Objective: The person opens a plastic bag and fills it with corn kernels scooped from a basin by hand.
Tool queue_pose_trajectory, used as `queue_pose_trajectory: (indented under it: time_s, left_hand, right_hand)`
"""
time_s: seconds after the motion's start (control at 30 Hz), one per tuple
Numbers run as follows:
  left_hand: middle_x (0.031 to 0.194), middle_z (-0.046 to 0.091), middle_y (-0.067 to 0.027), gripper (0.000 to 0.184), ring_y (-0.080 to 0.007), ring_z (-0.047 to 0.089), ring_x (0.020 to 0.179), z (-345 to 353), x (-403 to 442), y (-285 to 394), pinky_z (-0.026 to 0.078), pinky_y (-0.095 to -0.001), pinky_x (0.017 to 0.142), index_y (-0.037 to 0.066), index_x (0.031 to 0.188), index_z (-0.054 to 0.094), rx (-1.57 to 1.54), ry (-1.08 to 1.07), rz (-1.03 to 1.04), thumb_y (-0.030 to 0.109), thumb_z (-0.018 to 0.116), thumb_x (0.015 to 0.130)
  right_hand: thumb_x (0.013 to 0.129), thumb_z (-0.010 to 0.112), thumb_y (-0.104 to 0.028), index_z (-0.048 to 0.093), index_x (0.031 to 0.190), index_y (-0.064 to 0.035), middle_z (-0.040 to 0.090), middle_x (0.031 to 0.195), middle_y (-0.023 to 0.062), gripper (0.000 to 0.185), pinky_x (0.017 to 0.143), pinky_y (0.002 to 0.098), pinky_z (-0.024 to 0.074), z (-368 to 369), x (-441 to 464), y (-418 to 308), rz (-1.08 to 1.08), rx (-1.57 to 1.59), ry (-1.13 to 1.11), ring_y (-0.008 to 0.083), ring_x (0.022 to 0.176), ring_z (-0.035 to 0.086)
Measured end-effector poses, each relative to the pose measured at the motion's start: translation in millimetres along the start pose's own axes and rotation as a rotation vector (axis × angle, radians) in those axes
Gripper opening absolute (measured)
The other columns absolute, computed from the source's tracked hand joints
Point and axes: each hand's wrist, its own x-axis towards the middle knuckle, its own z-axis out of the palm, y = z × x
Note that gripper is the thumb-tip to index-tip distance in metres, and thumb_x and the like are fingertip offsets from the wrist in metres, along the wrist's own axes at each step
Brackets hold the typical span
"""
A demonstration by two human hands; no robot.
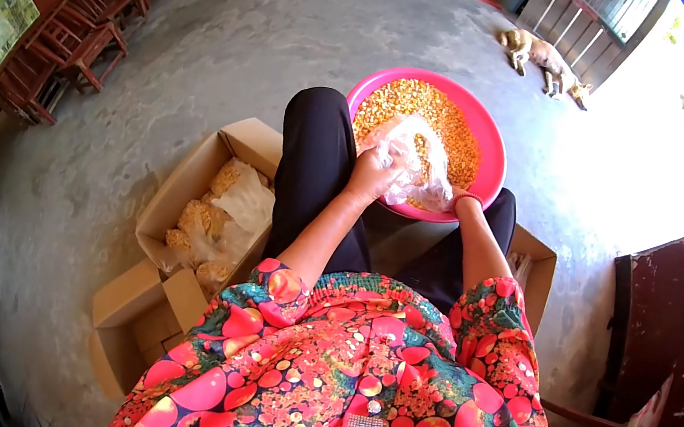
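Note:
A pink basin (pixel 497 139) full of yellow corn kernels (pixel 416 101) stands in front of my knees. Over the kernels is a clear plastic bag (pixel 405 148), crumpled, with its mouth spread. My left hand (pixel 372 176) is closed on the bag's left side. At the bag's right side, by the near rim of the basin, is my right hand (pixel 458 197), with a red bracelet at the wrist. It appears to grip the bag's edge, though its fingers are mostly hidden by plastic. Some kernels show through the bag.
Left of my leg, a cardboard box (pixel 173 188) holds several filled bags (pixel 200 219) and loose plastic. Another open box (pixel 127 323) lies nearer. A third box (pixel 538 274) is at my right. A dog (pixel 546 60) lies by the doorway; wooden chairs (pixel 84 42) line the left wall.

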Motion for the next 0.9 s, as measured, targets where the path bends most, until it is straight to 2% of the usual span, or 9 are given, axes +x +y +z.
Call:
queue_pose_trajectory:
  time_s: [0.07, 0.43, 0.5, 0.53, 0.63, 0.7, 0.77, 0.8, 0.9]
  left_hand:
    - [0.074, 0.057, -0.0078, 0.022, -0.0127, 0.056, 0.068, -1.0, 4.0, -16.0, 0.045, -0.0251, 0.065, 0.0, 0.088, 0.052, 0.06, 0.029, 0.161, -0.005, 0.05, 0.067]
    - [0.072, 0.054, -0.0049, 0.031, -0.0119, 0.054, 0.063, 1.3, -0.7, 9.8, 0.046, -0.0235, 0.059, -0.001, 0.092, 0.048, -0.176, 0.162, 0.008, -0.01, 0.037, 0.065]
    - [0.07, 0.053, -0.0051, 0.03, -0.0119, 0.054, 0.06, 0.0, -1.4, 12.0, 0.046, -0.0238, 0.055, 0.0, 0.093, 0.047, -0.277, 0.161, -0.019, -0.009, 0.036, 0.066]
    - [0.069, 0.053, -0.0051, 0.029, -0.0112, 0.052, 0.056, -2.2, -0.7, 10.4, 0.045, -0.0236, 0.051, 0.0, 0.093, 0.047, -0.336, 0.135, -0.087, -0.007, 0.036, 0.068]
    - [0.066, 0.051, -0.0051, 0.026, -0.0094, 0.047, 0.048, -2.7, -0.7, 13.6, 0.041, -0.0228, 0.042, 0.002, 0.094, 0.048, -0.39, 0.115, -0.187, -0.003, 0.037, 0.071]
    - [0.064, 0.051, -0.0034, 0.023, -0.0079, 0.046, 0.047, -2.8, -0.8, 18.0, 0.041, -0.0216, 0.043, 0.003, 0.096, 0.049, -0.379, 0.092, -0.27, 0.001, 0.042, 0.074]
    - [0.063, 0.05, -0.0024, 0.022, -0.0072, 0.046, 0.047, -1.8, -1.2, 24.7, 0.04, -0.021, 0.042, 0.004, 0.097, 0.049, -0.396, 0.08, -0.279, 0.003, 0.045, 0.076]
    - [0.062, 0.05, -0.0014, 0.021, -0.0064, 0.046, 0.046, -1.2, -1.3, 26.0, 0.04, -0.0204, 0.042, 0.004, 0.098, 0.05, -0.409, 0.067, -0.29, 0.005, 0.048, 0.077]
    - [0.061, 0.05, 0.0001, 0.021, -0.0054, 0.045, 0.045, 0.8, -2.7, 18.5, 0.039, -0.0194, 0.04, 0.004, 0.099, 0.05, -0.369, 0.058, -0.207, 0.008, 0.053, 0.078]
  right_hand:
    - [0.076, 0.05, -0.029, 0.053, 0.108, -0.0051, 0.053, 0.11, 0.0142, 0.04, 0.087, 0.0336, 0.0368, 3.1, 1.2, -1.4, -0.068, 0.1, -0.038, 0.0254, 0.103, 0.048]
    - [0.072, 0.062, -0.029, 0.055, 0.106, -0.0085, 0.056, 0.106, 0.0055, 0.04, 0.087, 0.0292, 0.0367, 10.6, 0.0, -13.1, -0.2, 0.274, 0.099, 0.0176, 0.099, 0.048]
    - [0.072, 0.063, -0.023, 0.055, 0.107, -0.0102, 0.057, 0.102, 0.0041, 0.037, 0.083, 0.0301, 0.0408, 19.7, 12.0, 2.8, -0.386, 0.725, 0.162, 0.0172, 0.093, 0.052]
    - [0.075, 0.059, -0.014, 0.054, 0.107, -0.0063, 0.057, 0.1, 0.0065, 0.033, 0.078, 0.0304, 0.0452, 16.5, 22.3, 17.7, -0.155, 1.1, -0.06, 0.018, 0.089, 0.055]
    - [0.077, 0.055, -0.01, 0.055, 0.102, -0.001, 0.057, 0.097, 0.0068, 0.027, 0.072, 0.0304, 0.0482, 3.6, 5.4, 7.1, -0.22, 1.551, 0.043, 0.0159, 0.084, 0.057]
    - [0.08, 0.052, -0.01, 0.054, 0.101, 0.0022, 0.059, 0.093, 0.0085, 0.024, 0.072, 0.031, 0.0489, -2.1, -6.2, -0.1, -0.288, 1.493, 0.119, 0.0161, 0.084, 0.057]
    - [0.081, 0.052, -0.012, 0.056, 0.094, 0.0014, 0.06, 0.082, 0.0083, 0.02, 0.054, 0.0288, 0.0489, -12.3, -17.6, -16.2, -0.076, 1.791, 0.285, 0.0142, 0.065, 0.058]
    - [0.083, 0.05, -0.016, 0.054, 0.085, -0.0016, 0.054, 0.066, 0.0037, 0.015, 0.035, 0.0211, 0.0352, -10.5, -5.0, -3.2, -0.051, 1.807, 0.3, 0.0082, 0.042, 0.044]
    - [0.084, 0.048, -0.018, 0.05, 0.077, -0.0056, 0.042, 0.057, -0.0018, 0.014, 0.031, 0.0171, 0.0184, -29.1, -41.5, -11.8, -0.025, 2.005, 0.327, 0.0035, 0.036, 0.026]
